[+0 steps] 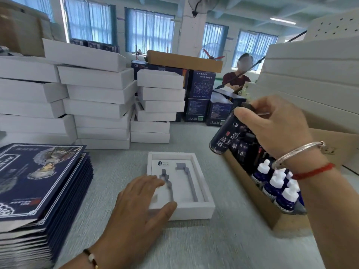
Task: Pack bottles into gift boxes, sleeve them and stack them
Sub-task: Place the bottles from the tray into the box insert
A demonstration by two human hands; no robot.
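An open white gift box (196, 209) lies on the table in front of me, its white insert showing two empty bottle-shaped slots. My left hand (136, 208) rests flat on the box's near left corner, fingers straight. My right hand (272, 129) grips a dark blue bottle (223, 134) by its upper end, holding it tilted in the air above the far end of a cardboard carton (272, 216). The carton holds several dark blue bottles with white caps (279, 187).
A pile of flat dark blue printed sleeves (38, 181) lies at the left. Stacks of white boxes (97, 105) fill the back left. Dark blue cartons (202, 100) stand behind them. White foam sheets (310, 78) rise at the right. A person sits at the far back.
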